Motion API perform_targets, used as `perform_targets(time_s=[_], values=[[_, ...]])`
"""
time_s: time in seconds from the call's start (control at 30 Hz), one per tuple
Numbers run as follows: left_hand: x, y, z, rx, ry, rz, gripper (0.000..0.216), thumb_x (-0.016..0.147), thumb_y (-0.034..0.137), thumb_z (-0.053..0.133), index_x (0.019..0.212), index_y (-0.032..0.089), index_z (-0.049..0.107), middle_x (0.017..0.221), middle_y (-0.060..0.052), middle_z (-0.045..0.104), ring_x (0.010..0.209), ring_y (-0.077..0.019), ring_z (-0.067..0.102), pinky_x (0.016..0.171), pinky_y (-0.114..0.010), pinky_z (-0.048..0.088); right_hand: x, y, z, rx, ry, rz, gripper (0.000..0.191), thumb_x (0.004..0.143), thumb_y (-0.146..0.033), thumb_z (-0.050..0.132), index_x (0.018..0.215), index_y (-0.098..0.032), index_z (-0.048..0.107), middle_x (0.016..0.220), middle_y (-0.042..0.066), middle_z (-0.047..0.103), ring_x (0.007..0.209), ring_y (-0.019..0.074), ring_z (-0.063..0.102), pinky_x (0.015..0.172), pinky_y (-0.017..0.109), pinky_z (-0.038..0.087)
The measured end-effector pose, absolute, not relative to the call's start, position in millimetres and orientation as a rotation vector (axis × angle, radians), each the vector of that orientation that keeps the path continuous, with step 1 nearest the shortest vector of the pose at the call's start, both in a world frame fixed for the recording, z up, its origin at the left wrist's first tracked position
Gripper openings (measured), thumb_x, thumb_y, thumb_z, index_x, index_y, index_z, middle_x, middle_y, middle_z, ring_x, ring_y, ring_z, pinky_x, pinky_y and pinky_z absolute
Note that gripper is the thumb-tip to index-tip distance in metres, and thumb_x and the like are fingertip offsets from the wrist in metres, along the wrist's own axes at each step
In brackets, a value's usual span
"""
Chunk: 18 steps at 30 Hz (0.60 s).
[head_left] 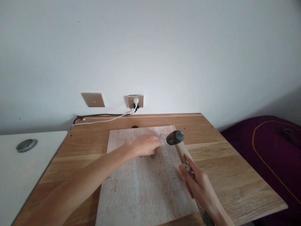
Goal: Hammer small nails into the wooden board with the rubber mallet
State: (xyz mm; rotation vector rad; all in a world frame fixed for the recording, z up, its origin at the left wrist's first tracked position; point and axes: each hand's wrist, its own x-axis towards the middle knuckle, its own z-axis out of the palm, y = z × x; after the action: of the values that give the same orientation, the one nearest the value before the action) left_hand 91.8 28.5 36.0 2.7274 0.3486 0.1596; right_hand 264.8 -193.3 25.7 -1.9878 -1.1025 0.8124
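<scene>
A pale wooden board (143, 188) lies on the wooden table (223, 166). My left hand (144, 146) rests on the board's far part with fingers pinched together near the hammer's head; what they pinch is too small to make out. A few small metal pieces (152, 156) lie just under that hand. My right hand (199, 186) grips the wooden handle of a hammer (175, 138), whose dark metal head hovers right beside my left fingertips over the board's far right corner.
A white side table (21, 169) with a round grommet (26, 145) stands at the left. On the wall are a switch plate (93, 99) and a socket (135, 101) with white and black cables running left. A dark purple cushion (265, 144) sits at the right.
</scene>
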Motion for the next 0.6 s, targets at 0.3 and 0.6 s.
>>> perform_targets(time_s=[0.3,0.6], values=[[93,68,12,2.268,0.619,0.645,0.013,0.083,0.007,0.067,0.088,0.018,0.072,0.08,0.0,0.073,0.072,-0.0145,0.067,0.071,-0.025,0.05,264,-195,22,-1.966,-1.089,0.812,0.083,0.099,-0.065,0.05,0.158,-0.007,0.046,0.043,-0.011,0.044,0.034,0.0154,0.047,0.039,0.025,0.038],[95,63,-15,2.229,0.665,0.679,0.015,0.084,0.005,0.067,0.09,0.017,0.075,0.081,-0.002,0.076,0.072,-0.0159,0.068,0.07,-0.027,0.05,271,-195,12,-1.972,-1.129,0.874,0.081,0.099,-0.058,0.053,0.162,-0.009,0.039,0.044,-0.011,0.047,0.036,0.0156,0.05,0.04,0.024,0.039]])
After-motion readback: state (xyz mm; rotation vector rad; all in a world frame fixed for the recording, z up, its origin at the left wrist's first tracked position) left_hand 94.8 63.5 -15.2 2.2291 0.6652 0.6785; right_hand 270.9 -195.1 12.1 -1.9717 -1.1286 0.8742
